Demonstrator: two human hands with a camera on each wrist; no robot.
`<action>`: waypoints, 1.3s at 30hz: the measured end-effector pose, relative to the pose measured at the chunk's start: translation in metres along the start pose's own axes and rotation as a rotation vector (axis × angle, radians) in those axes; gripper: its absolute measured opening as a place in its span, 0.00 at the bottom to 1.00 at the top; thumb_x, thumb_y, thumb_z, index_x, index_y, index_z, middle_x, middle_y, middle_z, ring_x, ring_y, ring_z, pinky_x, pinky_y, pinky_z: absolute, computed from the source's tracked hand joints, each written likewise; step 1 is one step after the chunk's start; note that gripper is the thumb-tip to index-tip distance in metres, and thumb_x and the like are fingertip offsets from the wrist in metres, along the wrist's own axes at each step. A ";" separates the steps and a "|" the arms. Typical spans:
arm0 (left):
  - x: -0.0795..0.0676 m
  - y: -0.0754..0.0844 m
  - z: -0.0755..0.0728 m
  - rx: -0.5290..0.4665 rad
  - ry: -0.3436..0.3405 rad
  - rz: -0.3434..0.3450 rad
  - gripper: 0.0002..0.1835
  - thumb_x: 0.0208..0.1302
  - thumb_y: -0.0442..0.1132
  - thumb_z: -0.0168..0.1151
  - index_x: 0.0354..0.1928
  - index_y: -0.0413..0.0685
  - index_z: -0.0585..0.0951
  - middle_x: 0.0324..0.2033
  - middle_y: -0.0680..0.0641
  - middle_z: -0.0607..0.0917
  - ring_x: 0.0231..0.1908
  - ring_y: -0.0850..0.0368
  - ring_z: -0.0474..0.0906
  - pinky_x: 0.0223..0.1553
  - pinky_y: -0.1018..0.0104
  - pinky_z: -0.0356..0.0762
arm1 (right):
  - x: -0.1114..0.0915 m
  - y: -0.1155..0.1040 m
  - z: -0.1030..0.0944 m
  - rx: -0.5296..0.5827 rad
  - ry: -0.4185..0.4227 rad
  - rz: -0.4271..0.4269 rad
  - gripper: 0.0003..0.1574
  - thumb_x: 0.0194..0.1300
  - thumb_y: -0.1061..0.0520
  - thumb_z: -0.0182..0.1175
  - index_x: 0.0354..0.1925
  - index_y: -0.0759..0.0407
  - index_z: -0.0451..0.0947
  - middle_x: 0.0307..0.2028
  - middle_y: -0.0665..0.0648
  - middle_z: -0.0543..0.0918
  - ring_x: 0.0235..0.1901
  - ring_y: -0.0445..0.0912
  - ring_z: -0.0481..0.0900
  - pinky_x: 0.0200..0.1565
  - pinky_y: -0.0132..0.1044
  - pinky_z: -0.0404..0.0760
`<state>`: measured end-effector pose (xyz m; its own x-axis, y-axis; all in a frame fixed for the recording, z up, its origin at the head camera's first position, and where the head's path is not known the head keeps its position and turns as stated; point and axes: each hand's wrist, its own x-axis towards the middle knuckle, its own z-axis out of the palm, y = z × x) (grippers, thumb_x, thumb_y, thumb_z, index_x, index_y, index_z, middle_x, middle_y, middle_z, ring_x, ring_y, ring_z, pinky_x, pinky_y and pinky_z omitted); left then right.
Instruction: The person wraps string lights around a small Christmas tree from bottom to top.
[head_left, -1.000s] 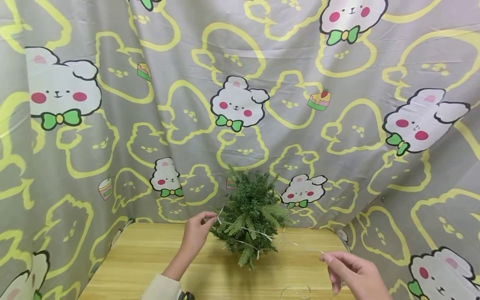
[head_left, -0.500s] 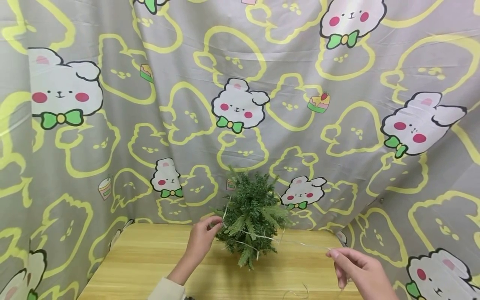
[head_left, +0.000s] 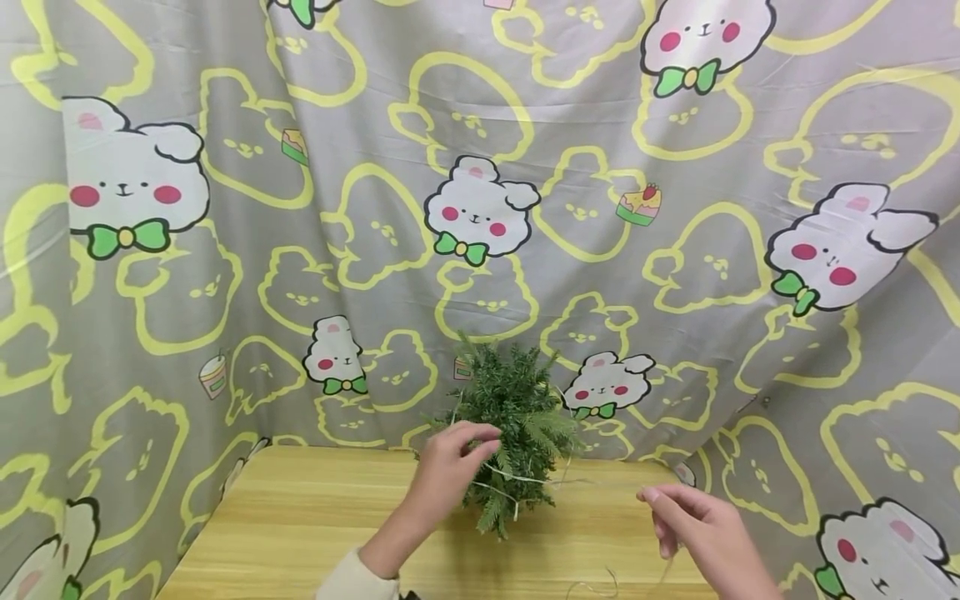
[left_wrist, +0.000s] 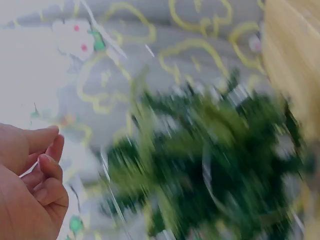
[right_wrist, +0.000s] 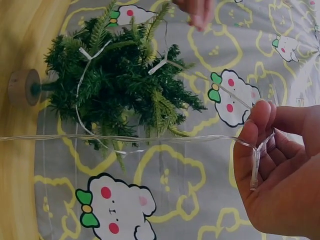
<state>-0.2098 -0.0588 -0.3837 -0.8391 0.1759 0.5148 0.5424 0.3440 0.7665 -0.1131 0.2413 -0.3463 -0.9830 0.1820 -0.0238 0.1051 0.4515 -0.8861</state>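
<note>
A small artificial Christmas tree (head_left: 510, 387) stands on the table, with clear string lights (head_left: 525, 478) looped across its branches. My left hand (head_left: 453, 467) is in front of the tree's left side, fingers loosely bent and nothing between them, as the left wrist view also shows. To the right of the tree, my right hand (head_left: 697, 521) pinches the string lights between thumb and fingertips. From that pinch one wire (right_wrist: 225, 90) runs to the branches; another strand (right_wrist: 165, 138) trails off, and a small bulb (right_wrist: 255, 170) lies against the palm.
The wooden table (head_left: 315, 500) carries the tree, whose round wooden base (right_wrist: 25, 87) shows in the right wrist view. A loose wire end (head_left: 611, 583) lies at the table's front. A grey patterned curtain (head_left: 375, 292) encloses the back and sides.
My left hand has released the string lights at the tree's left side and moved right, in front of the branches. My right hand keeps its pinch, shifting only slightly.
</note>
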 end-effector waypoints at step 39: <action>0.057 0.061 0.076 0.020 -0.574 0.119 0.04 0.63 0.47 0.62 0.35 0.63 0.85 0.27 0.68 0.82 0.22 0.70 0.72 0.25 0.75 0.74 | 0.013 -0.006 0.000 0.052 -0.125 -0.070 0.27 0.63 0.43 0.62 0.44 0.66 0.80 0.24 0.60 0.80 0.24 0.52 0.81 0.32 0.42 0.82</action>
<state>-0.2276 0.0422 -0.3367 -0.6641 0.6839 0.3020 0.6379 0.3075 0.7061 -0.1263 0.2410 -0.3413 -0.9991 0.0401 -0.0163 0.0314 0.4130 -0.9102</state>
